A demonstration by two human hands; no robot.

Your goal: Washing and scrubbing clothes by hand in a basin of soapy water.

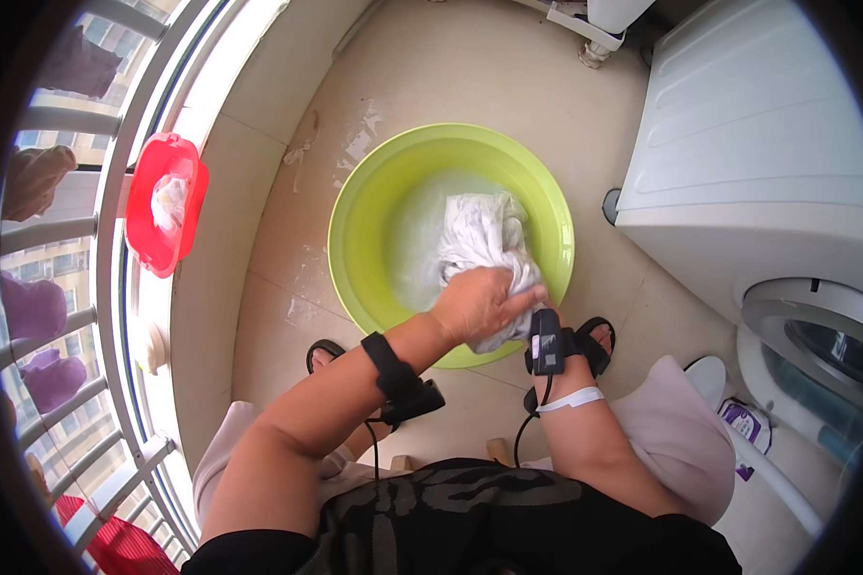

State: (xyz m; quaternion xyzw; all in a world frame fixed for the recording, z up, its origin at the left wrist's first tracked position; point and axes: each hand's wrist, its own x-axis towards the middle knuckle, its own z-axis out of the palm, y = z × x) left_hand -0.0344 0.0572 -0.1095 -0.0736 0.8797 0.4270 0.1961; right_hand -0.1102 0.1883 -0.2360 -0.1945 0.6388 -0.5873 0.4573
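Note:
A bunched, wet white cloth point(483, 223) with grey marks lies partly in a round lime-green plastic basin point(359, 280). Cloudy, sudsy water point(421, 230) covers the basin's bottom. My left hand point(478, 302) grips the gathered near end of the cloth, by the basin's near right rim, its thumb stretched to the right. Close beside it, my right hand point(554, 315) meets the same end of the cloth. Cloth, my left thumb and a black wrist device point(546, 343) hide most of that hand, so its fingers cannot be made out.
At right stands a white front-loading washing machine point(755, 187), its round door point(798, 323) at the front. A red plastic soap dish point(138, 215) holding a whitish lump sits on the left ledge, beside a railing point(108, 273). Wet patches point(363, 133) mark the tiled floor.

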